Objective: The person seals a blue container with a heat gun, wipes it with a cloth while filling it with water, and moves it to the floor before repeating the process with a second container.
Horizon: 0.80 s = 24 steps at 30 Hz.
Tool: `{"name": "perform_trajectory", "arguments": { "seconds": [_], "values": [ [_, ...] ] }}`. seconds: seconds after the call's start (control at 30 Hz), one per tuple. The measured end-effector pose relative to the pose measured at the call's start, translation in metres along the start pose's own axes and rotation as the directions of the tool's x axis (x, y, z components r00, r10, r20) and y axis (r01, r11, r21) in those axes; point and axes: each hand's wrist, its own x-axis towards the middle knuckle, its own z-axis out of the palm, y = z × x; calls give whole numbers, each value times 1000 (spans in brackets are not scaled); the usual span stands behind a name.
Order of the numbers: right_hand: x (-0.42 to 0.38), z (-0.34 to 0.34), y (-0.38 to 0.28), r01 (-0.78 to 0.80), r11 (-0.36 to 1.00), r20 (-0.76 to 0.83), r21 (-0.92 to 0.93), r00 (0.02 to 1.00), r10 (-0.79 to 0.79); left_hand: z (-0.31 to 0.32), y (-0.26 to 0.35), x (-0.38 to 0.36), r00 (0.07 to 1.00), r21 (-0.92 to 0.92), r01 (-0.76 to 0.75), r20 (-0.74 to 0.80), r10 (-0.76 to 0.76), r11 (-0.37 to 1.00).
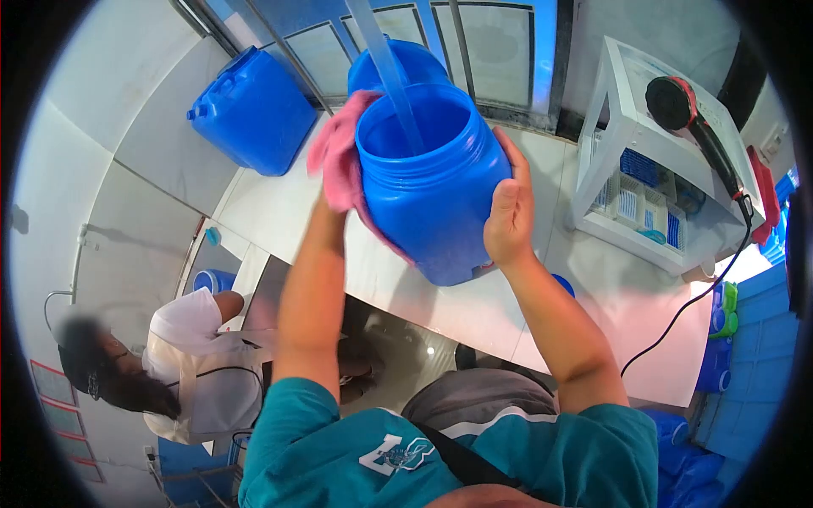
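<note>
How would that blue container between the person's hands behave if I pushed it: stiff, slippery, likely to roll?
The blue container is probably stiff: its wall shows no visible dent beside the right hand. Its glossy surface could be somewhat slippery. Its boxy body makes rolling seem unlikely, though weight is hard to judge.

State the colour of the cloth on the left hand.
Pink; the cloth shows best in the head view, the only one.
</note>
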Motion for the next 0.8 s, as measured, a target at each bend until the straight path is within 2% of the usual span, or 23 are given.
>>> {"name": "perform_trajectory", "arguments": {
  "seconds": [0.03,0.07,0.1,0.13,0.17,0.2,0.27,0.3,0.33,0.4,0.5,0.53,0.6,0.7,0.73,0.77,0.8],
  "values": [
    [0,-1,1,11,1000,10,-6,1000,-11,-21,-43,-16,992,269,90,67,-111,959],
    [0,-1,2,22,1000,19,-14,1000,-22,-33,-76,-30,967,521,149,101,-234,840],
    [1,-1,1,27,999,16,-17,1000,-27,-37,-84,-21,968,520,144,102,-228,842],
    [2,-2,-1,20,1000,10,-19,1000,-20,-39,-85,-10,894,199,394,142,-424,897],
    [2,-2,-1,12,1000,3,-21,1000,-12,-40,-84,-2,781,-128,613,251,-572,780],
    [1,-1,-1,11,1000,-2,-25,1000,-11,-39,-80,-1,781,-130,612,256,-570,780],
    [1,-1,0,42,997,-6,-63,999,-42,-24,-49,-5,800,-124,599,108,-590,791],
    [0,-1,1,41,997,-10,-66,999,-42,-7,-35,-10,912,173,407,-20,-410,897],
    [0,0,2,39,998,-13,-54,999,-40,8,-23,-18,914,171,402,-13,-406,899],
    [-1,-1,2,36,998,-24,-48,999,-37,30,-8,-38,868,52,377,-367,-333,925],
    [-3,-1,-1,26,998,-19,-53,999,-27,35,-43,-91,879,143,404,-334,-340,904],
    [-3,-1,-2,17,998,-17,-59,1000,-18,31,-45,-87,881,139,400,-331,-339,906],
    [-2,-1,-2,18,997,-22,-71,1000,-19,18,-53,-49,914,396,400,-245,-324,827],
    [-2,0,-1,23,998,-30,-65,999,-25,-12,-50,20,932,729,315,-116,-344,607],
    [-2,0,-2,16,997,-33,-77,999,-18,-25,-37,44,985,786,-18,119,-123,618],
    [-2,1,-3,8,996,-37,-90,999,-11,-33,-44,56,977,850,-141,201,-65,507],
    [-2,1,-3,7,995,-38,-96,999,-11,-49,-70,59,978,848,-140,200,-63,511]
  ]
}}
